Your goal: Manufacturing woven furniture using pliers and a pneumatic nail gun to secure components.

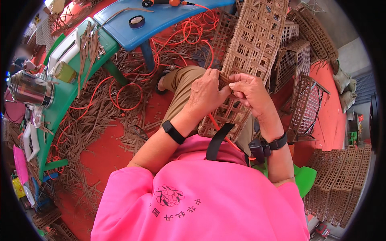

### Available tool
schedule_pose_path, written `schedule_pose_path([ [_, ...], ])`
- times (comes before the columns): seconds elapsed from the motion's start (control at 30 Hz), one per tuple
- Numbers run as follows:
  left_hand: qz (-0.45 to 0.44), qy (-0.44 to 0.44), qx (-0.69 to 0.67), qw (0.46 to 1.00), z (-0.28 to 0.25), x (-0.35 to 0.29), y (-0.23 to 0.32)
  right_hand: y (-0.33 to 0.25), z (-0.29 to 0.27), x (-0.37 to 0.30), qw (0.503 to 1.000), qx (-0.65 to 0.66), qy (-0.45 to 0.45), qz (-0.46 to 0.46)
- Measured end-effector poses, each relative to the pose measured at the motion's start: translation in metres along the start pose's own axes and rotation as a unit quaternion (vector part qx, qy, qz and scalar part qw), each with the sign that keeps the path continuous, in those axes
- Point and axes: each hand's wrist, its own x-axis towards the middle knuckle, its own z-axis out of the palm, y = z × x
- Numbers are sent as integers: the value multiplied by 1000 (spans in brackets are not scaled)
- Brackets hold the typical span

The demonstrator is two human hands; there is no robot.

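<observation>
A long brown woven rattan piece (257, 38) with an open lattice lies across my lap and slopes away to the far right. My left hand (207, 92) is closed on its left edge, thumb pointing toward the other hand. Just right of it, my right hand (251, 92) is bent into a pinch over the weave, thumb against forefinger. Whatever sits between those fingertips is too small to make out. A black strap (219, 140) lies over the near end of the piece, and an orange hose (215, 121) passes beside it.
A blue table (116, 16) holds a roll of tape (136, 21) and an orange-black tool (173, 2). On a green table (60, 116) stand a metal pot (30, 89) and a jar (64, 72). Cut strips (116, 132) litter the red floor; woven frames (337, 184) are stacked right.
</observation>
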Motion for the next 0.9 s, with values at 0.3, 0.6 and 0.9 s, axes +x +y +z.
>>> schedule_pose_path([
  [0.3, -12, -29, -19, 999, -9, -2, 1, -10, -1, -1, 994, 60, -58, 75],
  [0.6, -61, 1, -37, 997, -7, -6, 1, -18, 5, 0, 993, -99, -52, 43],
  [0.9, -63, -4, -66, 996, -6, -11, 1, -22, 4, 1, 978, -198, -46, 37],
])
